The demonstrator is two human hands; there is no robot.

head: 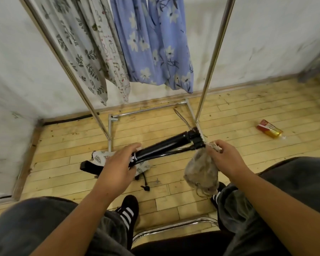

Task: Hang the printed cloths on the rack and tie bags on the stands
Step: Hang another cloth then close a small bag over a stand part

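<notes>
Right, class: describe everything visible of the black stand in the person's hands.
The black stand is a folded tripod of glossy, metal-looking tubes with white lettering. It is held nearly level above the wooden floor, head end raised rightward. The left hand grips its lower part; the right hand holds a fuzzy grey bag at its head.

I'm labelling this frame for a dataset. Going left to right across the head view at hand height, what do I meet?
In order: left hand → black stand it grips → right hand, holding a tan bag → red and yellow packet.
</notes>
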